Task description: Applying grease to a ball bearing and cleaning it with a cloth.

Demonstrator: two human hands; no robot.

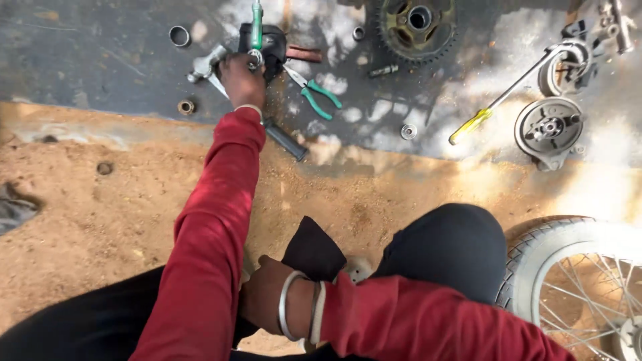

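Reaching L hand [242,79] over tools, arm outstretched

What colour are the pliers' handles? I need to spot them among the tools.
Green; the pliers lie on the dark slab, just right of the left hand, seen in the head view.

Loose bike parts & tools on the ground

Sprocket [416,27] up top; green-handled pliers [314,92] to its lower left, yellow-handled screwdriver [498,100] to its right, brake drum plate [548,128] past that, spoked wheel [582,281] far below-right.
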